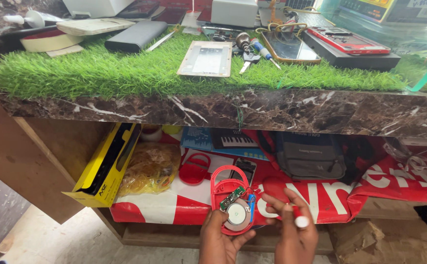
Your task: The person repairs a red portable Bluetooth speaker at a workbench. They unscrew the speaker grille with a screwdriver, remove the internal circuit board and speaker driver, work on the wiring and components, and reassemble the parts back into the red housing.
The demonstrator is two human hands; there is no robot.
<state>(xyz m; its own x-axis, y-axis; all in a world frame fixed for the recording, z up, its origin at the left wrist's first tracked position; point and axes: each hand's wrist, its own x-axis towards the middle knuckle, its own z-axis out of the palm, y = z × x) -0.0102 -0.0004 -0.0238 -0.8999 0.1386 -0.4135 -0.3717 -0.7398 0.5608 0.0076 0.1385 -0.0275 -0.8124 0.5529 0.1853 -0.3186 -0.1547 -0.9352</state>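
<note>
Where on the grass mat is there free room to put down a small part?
The grass mat is bare along its front edge, from the left corner up to the flat metal frame, and in front of the phone on the right. The back is crowded with a power bank, screwdrivers and boxes.

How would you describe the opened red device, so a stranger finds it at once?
Look below the marble counter edge, in front of the shelf. The left hand holds the opened red device. Unlike the red shell half on the shelf, it shows a green circuit board and a round silver speaker.
</note>
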